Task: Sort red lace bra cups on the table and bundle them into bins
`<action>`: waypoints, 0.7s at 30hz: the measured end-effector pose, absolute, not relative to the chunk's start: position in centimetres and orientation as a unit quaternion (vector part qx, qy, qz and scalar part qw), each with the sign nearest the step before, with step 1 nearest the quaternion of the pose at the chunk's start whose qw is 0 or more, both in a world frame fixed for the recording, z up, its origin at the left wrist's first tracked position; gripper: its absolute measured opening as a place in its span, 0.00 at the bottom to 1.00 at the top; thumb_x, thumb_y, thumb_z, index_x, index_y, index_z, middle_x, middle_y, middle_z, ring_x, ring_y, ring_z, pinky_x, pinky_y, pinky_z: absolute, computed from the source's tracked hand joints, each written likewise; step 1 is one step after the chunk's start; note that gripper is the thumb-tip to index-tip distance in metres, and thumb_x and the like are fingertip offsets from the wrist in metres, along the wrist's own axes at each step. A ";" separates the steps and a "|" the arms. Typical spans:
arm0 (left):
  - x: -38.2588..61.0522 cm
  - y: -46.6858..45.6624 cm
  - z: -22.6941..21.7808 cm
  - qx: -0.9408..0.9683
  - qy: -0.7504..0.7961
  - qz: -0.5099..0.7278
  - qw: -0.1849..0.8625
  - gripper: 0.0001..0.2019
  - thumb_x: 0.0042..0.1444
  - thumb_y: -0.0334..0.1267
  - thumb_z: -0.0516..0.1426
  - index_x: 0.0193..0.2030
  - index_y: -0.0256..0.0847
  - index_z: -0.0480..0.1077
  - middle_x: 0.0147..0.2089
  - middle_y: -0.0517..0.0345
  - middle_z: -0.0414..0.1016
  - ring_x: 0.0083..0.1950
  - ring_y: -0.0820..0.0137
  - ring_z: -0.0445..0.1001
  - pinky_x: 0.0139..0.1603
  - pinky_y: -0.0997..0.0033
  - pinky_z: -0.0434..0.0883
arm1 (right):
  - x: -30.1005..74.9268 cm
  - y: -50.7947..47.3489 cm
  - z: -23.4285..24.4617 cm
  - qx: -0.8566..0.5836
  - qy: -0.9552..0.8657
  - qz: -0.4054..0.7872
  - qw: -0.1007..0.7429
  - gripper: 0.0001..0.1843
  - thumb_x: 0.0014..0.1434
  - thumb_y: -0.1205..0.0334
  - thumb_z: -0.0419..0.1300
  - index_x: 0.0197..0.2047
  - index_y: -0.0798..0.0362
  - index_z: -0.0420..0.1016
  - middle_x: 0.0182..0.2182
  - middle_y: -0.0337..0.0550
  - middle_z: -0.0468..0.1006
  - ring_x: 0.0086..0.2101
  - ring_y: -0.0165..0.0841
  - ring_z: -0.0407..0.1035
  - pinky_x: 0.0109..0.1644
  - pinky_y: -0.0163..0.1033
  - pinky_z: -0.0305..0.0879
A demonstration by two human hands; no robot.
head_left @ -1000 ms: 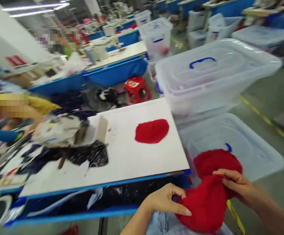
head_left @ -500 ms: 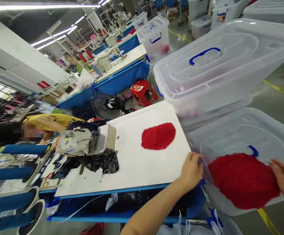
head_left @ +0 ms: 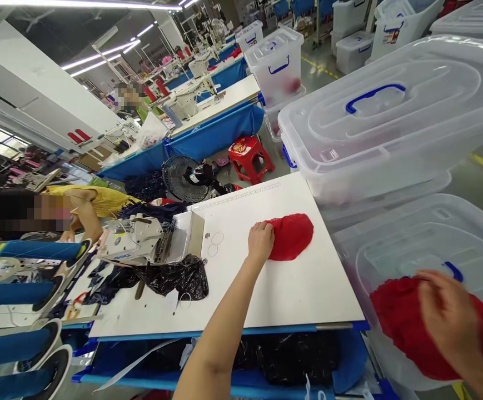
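My left hand (head_left: 260,240) lies on the near edge of a small red lace piece (head_left: 291,236), fingers curled onto its soft, rounded, cap-like shape; it sits on the smooth white desk (head_left: 291,289), right of the sewing machine (head_left: 149,244). My right hand (head_left: 449,316), blurred, hovers with fingers loosely spread over a larger red fabric pile (head_left: 395,322) resting on a clear plastic bin lid (head_left: 412,244) right of the desk.

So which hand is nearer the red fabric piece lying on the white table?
Left. The left hand rests on that red fabric piece's edge; the right hand is off to the side over the red fabric pile on a bin lid.
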State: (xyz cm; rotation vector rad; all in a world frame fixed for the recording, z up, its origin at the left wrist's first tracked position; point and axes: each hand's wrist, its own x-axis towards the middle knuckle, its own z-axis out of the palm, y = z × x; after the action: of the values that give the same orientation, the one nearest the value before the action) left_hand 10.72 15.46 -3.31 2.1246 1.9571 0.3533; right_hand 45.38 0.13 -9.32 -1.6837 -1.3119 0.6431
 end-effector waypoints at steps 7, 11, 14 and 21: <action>7.3 10.2 -0.5 0.780 0.604 0.114 0.113 0.08 0.63 0.30 0.42 0.38 0.44 0.60 0.37 0.57 0.67 0.34 0.69 0.68 0.35 0.68 0.68 | 31.9 5.7 -10.2 -0.566 -0.577 0.407 0.425 0.13 0.62 0.57 0.48 0.44 0.49 0.70 0.44 0.49 0.75 0.40 0.37 0.75 0.41 0.44 0.74; 4.4 6.6 -0.7 0.803 0.577 0.067 0.133 0.07 0.64 0.34 0.45 0.40 0.43 0.62 0.39 0.55 0.70 0.36 0.67 0.71 0.36 0.66 0.70 | 28.5 7.2 -12.0 -0.579 -0.557 0.432 0.410 0.16 0.59 0.57 0.51 0.49 0.51 0.67 0.46 0.52 0.74 0.37 0.37 0.75 0.36 0.44 0.75; 3.6 5.9 -1.8 0.800 0.578 0.050 0.150 0.08 0.65 0.38 0.48 0.47 0.42 0.64 0.47 0.51 0.71 0.45 0.63 0.73 0.44 0.61 0.73 | 27.4 7.8 -12.8 -0.594 -0.552 0.428 0.400 0.19 0.56 0.56 0.55 0.50 0.52 0.67 0.46 0.53 0.73 0.36 0.39 0.73 0.37 0.47 0.74; 5.4 7.3 -4.4 0.781 0.594 0.048 0.187 0.13 0.58 0.35 0.58 0.51 0.44 0.65 0.49 0.52 0.70 0.50 0.60 0.71 0.52 0.54 0.70 | 27.5 7.2 -12.4 -0.592 -0.567 0.407 0.404 0.13 0.57 0.53 0.58 0.42 0.51 0.70 0.43 0.52 0.68 0.34 0.38 0.71 0.41 0.50 0.74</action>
State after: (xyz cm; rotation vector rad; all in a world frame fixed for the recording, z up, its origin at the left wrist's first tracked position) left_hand 5.36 7.26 -4.43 2.1974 1.6723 0.1359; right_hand 27.47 7.15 -12.36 -1.4936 -1.4312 1.0281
